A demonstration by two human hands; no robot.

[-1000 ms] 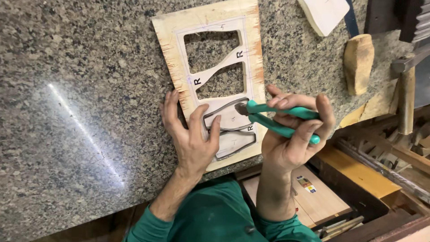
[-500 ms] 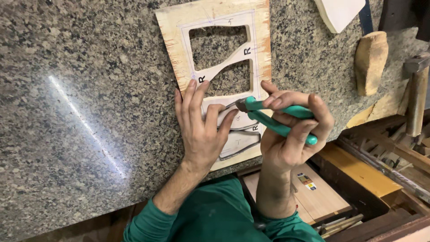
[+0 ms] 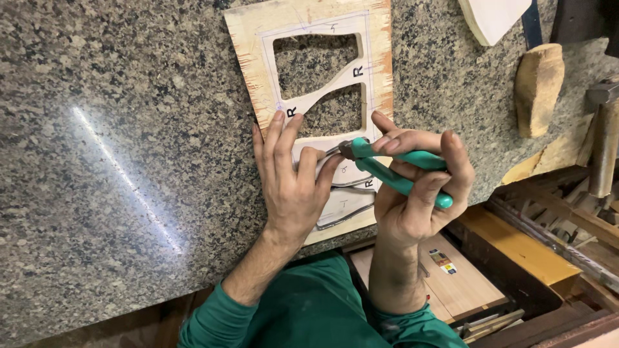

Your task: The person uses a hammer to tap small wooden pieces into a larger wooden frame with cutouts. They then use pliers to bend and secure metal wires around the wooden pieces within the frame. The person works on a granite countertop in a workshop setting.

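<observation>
Nearest, the right hand (image 3: pixel 416 200) is wrapped round the green-handled pliers (image 3: pixel 393 169), their nose pointing at the plywood template (image 3: pixel 316 96) lying on the granite counter (image 3: pixel 129 129). Just left of the pliers, the left hand (image 3: pixel 293 183) lies flat with fingers together, pressing on the template's lower part beside the pliers' tip. Beyond the template, to its right, lies a wooden block (image 3: pixel 538 87).
</observation>
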